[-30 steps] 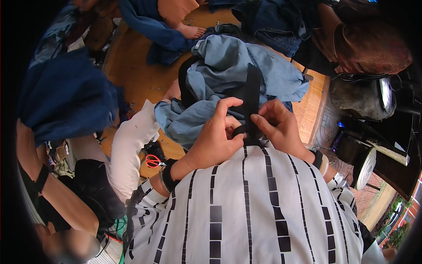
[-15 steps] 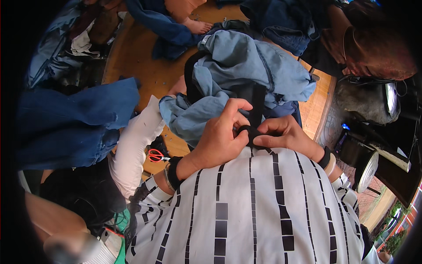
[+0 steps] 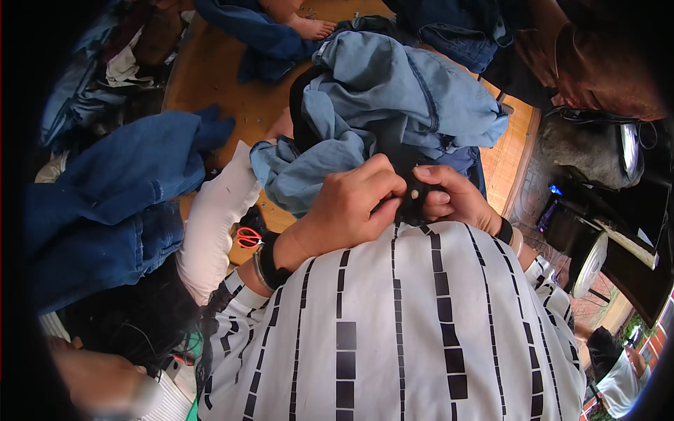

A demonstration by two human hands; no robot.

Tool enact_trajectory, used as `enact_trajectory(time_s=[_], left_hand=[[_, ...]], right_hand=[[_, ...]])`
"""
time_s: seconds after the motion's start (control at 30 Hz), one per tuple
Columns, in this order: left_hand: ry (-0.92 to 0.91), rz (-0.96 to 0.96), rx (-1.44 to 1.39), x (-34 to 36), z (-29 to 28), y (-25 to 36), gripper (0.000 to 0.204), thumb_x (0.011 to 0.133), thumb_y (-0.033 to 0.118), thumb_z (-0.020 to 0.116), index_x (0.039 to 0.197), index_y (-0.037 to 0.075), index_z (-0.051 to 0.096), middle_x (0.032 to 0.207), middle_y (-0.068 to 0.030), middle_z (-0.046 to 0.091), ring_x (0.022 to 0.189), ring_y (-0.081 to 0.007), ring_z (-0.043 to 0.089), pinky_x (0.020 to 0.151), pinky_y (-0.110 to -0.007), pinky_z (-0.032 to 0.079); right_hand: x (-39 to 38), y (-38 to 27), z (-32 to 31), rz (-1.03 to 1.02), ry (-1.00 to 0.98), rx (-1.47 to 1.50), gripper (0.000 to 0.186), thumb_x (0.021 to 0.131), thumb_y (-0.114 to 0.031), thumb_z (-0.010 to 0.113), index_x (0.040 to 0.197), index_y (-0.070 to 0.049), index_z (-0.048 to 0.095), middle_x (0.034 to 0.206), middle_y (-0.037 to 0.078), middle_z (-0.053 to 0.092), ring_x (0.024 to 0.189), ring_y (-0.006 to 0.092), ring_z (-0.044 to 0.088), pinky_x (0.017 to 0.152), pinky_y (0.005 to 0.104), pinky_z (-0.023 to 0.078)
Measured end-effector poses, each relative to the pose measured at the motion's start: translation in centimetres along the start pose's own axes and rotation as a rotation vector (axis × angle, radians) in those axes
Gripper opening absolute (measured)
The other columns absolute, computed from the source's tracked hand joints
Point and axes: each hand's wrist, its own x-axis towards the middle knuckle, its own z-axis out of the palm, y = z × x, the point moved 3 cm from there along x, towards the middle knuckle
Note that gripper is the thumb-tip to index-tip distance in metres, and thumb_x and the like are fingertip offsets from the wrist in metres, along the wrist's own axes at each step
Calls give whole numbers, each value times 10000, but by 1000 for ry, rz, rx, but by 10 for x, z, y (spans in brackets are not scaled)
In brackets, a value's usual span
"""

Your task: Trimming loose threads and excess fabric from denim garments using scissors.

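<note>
Close against my striped shirt front, my left hand (image 3: 351, 196) has its fingers bent and pressed onto a piece of black fabric (image 3: 407, 161). My right hand (image 3: 458, 198) grips the same fabric from the other side, thumb up and fingers curled. A small pale spot shows between the hands on the black material; what it is I cannot make out. The black fabric runs up into a bunched light-blue denim garment (image 3: 379, 81) that lies just beyond my hands. Both wrists wear a black band and a bracelet.
Red-handled scissors (image 3: 248, 237) lie left of my left wrist, beside a person's white sleeve (image 3: 214, 231). Dark-blue denim (image 3: 133, 175) hangs at the left. More jeans (image 3: 460, 42) and a bare foot (image 3: 312, 28) are at the far side of the wooden surface (image 3: 203, 77).
My left fingers have curled down from a raised position, and my right hand has turned thumb-up around the black fabric. The dark-blue denim at the left has shifted.
</note>
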Motion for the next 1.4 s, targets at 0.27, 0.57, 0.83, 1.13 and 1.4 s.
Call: enact_trajectory(time_s=[0.27,0.57,0.83,1.13,1.4], left_hand=[[-5,-270,-153,1,7,-6,194,798,151,754,762,39,600,687,-50,560,565,-158,562,514,-289,430],[-216,-860,-851,-26,-6,-25,117,885,101,634,785,50,604,707,70,538,611,-1,435,548,-177,324],[-174,-941,-801,-48,-18,-23,148,906,110,604,775,42,610,684,37,559,597,-16,481,543,-181,349],[262,-561,-601,-4,-69,-21,240,966,163,526,835,13,662,701,7,574,616,-58,537,554,-198,373],[-10,-502,-322,44,-27,-17,186,957,130,553,967,7,692,838,-13,630,726,-70,573,604,-205,401]], right_hand=[[-2,0,4,-24,54,13,178,935,-235,644,823,-143,541,590,-99,338,453,-3,237,394,167,174],[-10,-2,-29,-626,155,-956,237,968,-223,631,863,-13,664,677,-5,583,556,70,473,517,229,382],[-39,-11,-36,-815,238,-1514,204,924,-169,676,862,25,665,700,124,586,598,226,552,584,323,453],[-69,-57,-92,-936,736,-1012,274,964,-217,640,869,40,645,731,21,611,597,55,468,527,221,379],[-68,-32,-138,-839,747,-956,302,962,-232,640,865,54,637,733,64,650,602,84,525,524,234,411]])
